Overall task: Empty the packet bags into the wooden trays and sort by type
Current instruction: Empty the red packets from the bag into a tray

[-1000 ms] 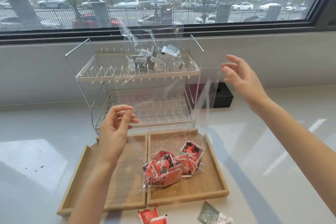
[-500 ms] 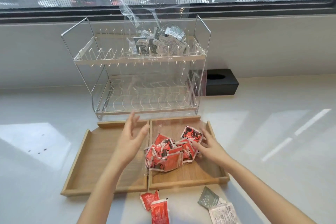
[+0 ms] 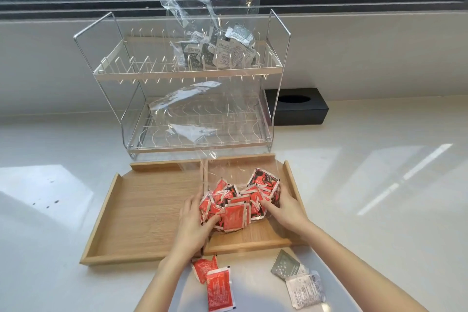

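Note:
A clear plastic bag [image 3: 222,149] holding several red sauce packets [image 3: 238,205] rests in the right wooden tray [image 3: 288,177], its open top rising against the rack. My left hand [image 3: 195,220] presses the bundle's left side and my right hand [image 3: 283,208] its right side, both gripping through the plastic. The left wooden tray [image 3: 141,210] holds nothing. A second clear bag of grey and white packets [image 3: 220,50] sits on the rack's upper shelf.
A two-tier wire dish rack [image 3: 187,76] stands behind the trays. Two loose red packets [image 3: 215,278] and grey and white packets [image 3: 298,278] lie on the white counter in front. A black tissue box [image 3: 298,109] is at the back right.
Both hands came down from the bag's raised top and closed on the red packets at the bag's bottom in the right tray. The camera tilted downward.

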The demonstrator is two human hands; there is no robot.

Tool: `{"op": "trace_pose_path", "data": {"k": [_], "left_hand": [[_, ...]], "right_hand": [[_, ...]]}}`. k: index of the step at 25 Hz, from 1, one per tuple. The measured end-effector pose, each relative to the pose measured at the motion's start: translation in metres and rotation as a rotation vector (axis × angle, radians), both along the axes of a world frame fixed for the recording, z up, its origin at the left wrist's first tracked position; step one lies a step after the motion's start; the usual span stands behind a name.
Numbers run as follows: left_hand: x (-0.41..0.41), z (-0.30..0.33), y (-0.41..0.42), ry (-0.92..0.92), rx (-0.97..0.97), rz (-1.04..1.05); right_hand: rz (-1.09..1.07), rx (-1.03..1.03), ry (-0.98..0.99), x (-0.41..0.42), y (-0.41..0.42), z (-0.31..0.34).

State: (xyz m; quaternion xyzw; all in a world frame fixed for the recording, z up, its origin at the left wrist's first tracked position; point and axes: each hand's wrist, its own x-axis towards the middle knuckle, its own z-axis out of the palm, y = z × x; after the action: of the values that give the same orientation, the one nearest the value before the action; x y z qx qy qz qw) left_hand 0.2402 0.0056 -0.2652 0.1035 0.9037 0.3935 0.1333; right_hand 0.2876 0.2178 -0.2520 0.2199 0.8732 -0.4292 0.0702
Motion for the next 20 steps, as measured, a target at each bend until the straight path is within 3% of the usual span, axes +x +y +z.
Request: {"op": "trace_pose_path", "data": {"k": [4, 11, 20], "left_hand": [[0.005, -0.002, -0.002, 0.014, 0.009, 0.095], [0.028, 0.025, 0.003, 0.176, 0.14, 0.077], [0.061, 0.013, -0.003, -0.093, 0.152, -0.013]], "right_hand": [[-0.036, 0.002, -0.004, 0.003, -0.004, -0.002], [-0.189, -0.105, 0.156, 0.032, -0.005, 0.018], [-0.342, -0.218, 0.079, 0.084, 0.009, 0.007]]}}
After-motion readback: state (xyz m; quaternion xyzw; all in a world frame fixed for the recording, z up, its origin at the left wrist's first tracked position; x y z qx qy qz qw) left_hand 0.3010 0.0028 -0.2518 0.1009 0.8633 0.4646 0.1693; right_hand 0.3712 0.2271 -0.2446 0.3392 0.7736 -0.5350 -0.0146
